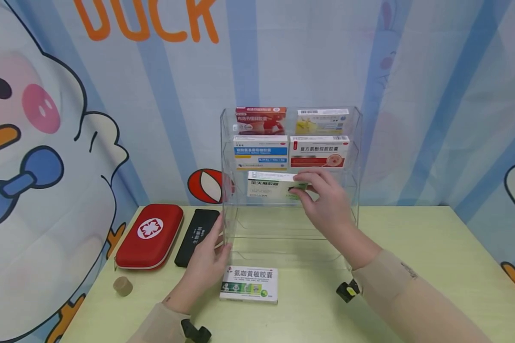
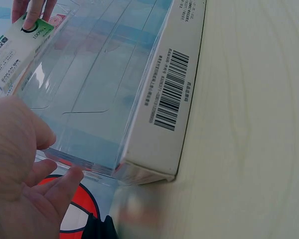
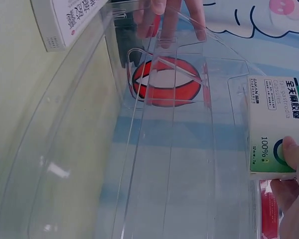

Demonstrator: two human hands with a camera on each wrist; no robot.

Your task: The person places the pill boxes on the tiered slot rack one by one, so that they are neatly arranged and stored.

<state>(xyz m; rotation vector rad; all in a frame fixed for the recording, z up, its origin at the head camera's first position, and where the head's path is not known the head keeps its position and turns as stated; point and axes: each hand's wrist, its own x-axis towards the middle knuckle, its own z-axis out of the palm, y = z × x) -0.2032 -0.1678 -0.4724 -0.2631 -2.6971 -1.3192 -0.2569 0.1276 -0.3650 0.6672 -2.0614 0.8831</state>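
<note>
A clear tiered display rack (image 1: 289, 238) stands on the table. My right hand (image 1: 328, 197) pinches the right end of a white and green medicine box (image 1: 268, 186), thumb on its front, at the rack's third row from the top. In the right wrist view this box (image 3: 271, 119) shows green at the gripped end. My left hand (image 1: 208, 262) grips the rack's left side edge, thumb and fingers on either side of it in the left wrist view. Another white and green medicine box (image 1: 249, 284) lies flat before the rack, near the left hand.
Upper rows hold a red box (image 1: 261, 121), a white and yellow box (image 1: 322, 122), a blue and white box (image 1: 261, 153) and a red and white box (image 1: 319, 155). Left of the rack lie a black case (image 1: 196, 238), a red first-aid case (image 1: 150, 236) and a small brown cylinder (image 1: 122, 286).
</note>
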